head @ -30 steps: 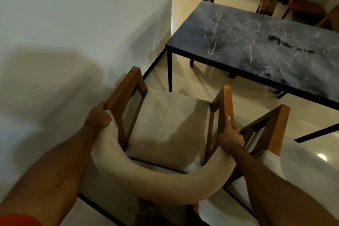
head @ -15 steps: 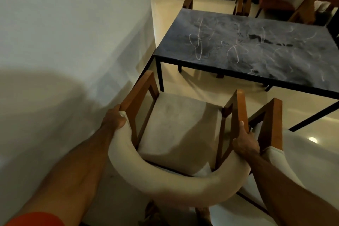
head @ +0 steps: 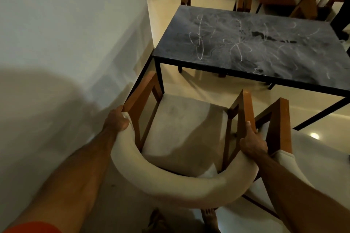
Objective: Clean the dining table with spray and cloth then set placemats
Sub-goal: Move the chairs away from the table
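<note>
Both arms extend forward and downward, forearms bare. The left hand is on the left, near the wall, fingers curled round the end of a padded chair back. The right hand grips the opposite end, thumb laid straight along the wooden armrest post. An orange sleeve shows at the near left.

I'm seeing a dark grey marbled table showing pale scribbled swirls, a chair showing cream padding on a brown wooden frame, a wall looking off-white, and an orange sleeve showing low.
</note>
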